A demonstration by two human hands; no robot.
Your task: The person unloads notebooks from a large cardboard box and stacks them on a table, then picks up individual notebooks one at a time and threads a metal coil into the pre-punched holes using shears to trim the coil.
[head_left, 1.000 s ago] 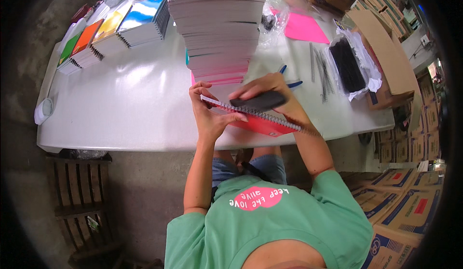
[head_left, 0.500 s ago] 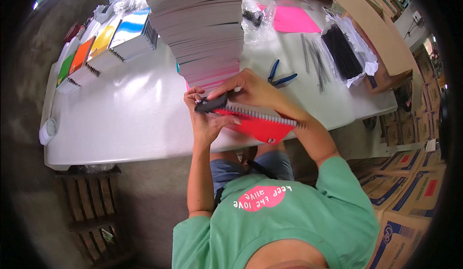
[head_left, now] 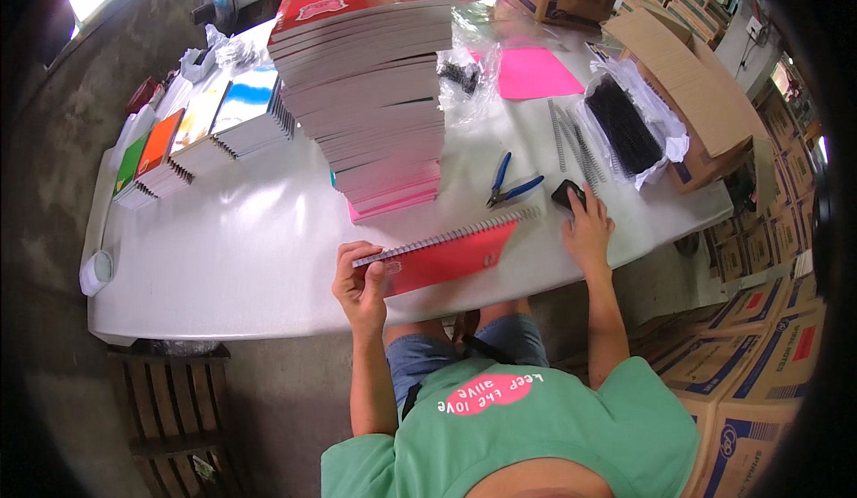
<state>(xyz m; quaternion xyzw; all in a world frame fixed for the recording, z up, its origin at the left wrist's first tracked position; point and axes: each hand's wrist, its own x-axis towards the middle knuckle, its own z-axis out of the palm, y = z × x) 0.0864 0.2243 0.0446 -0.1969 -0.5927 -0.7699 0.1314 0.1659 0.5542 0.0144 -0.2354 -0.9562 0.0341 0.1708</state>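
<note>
My left hand point(head_left: 359, 284) is closed on the left end of a red spiral notebook point(head_left: 446, 261), thumb on the cover and fingers behind. Along its upper edge runs a wire coil point(head_left: 455, 235) whose right end sticks out past the cover. My right hand point(head_left: 587, 230) grips a small black tool point(head_left: 568, 195) on the table, right of the notebook; its exact kind is unclear. Blue-handled cutting pliers point(head_left: 513, 187) lie between the notebook and the loose coils. Beyond the notebook rises a tall, leaning stack of unbound notebooks point(head_left: 375, 96) with a red cover on top.
Loose wire coils point(head_left: 580, 145) lie near a bundle of black coils point(head_left: 623, 123) in white wrapping, beside an open carton point(head_left: 687, 87). Finished spiral notebooks point(head_left: 245, 110) stand in piles at the left. A pink sheet point(head_left: 538, 74) lies at the back of the white table point(head_left: 223, 257).
The black tool has left the notebook's left end; my right hand has carried it right and down to the table. My left hand still holds the notebook, now lower.
</note>
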